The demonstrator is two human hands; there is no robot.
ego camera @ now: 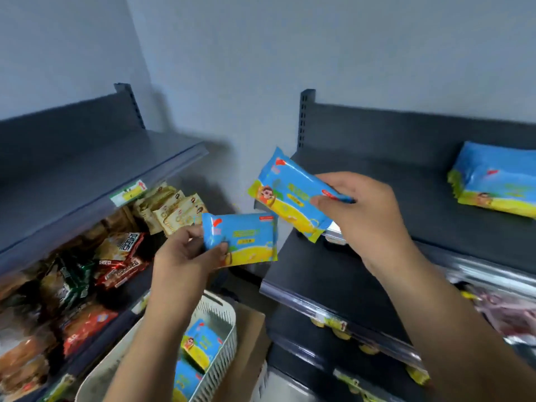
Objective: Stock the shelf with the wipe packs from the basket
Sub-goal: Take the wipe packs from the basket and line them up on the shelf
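Person stands facing the gap between two shelf units, both hands raised.

Left hand (185, 253): pinches one wipe pack (246, 239) at its left end, thumb on the printed face. This pack hangs in the air over the gap, above the basket (223, 311).

Right hand (368, 219): curled round the right end of a second wipe pack (287, 192). The pack is tilted, with its lower corner over the front left corner of the right-hand shelf (319, 274). Cannot tell whether it touches the board.

Done: a small stack of stocked packs (499, 181) lies toward the right end of that shelf, nearer its back edge than its front.

Left to do: neither held pack is set down yet. The white slatted basket sits low, under the left forearm. At least two basket packs (201, 343) stand in it near its right wall. The forearm hides much of the inside, so the count is uncertain.

Judgement: the job is underway but not near its end. Two packs are about to go on, and the basket will need more trips.

Also noted: snack packets (121, 256) crowd the lower level of the left unit, well apart from the wipes.
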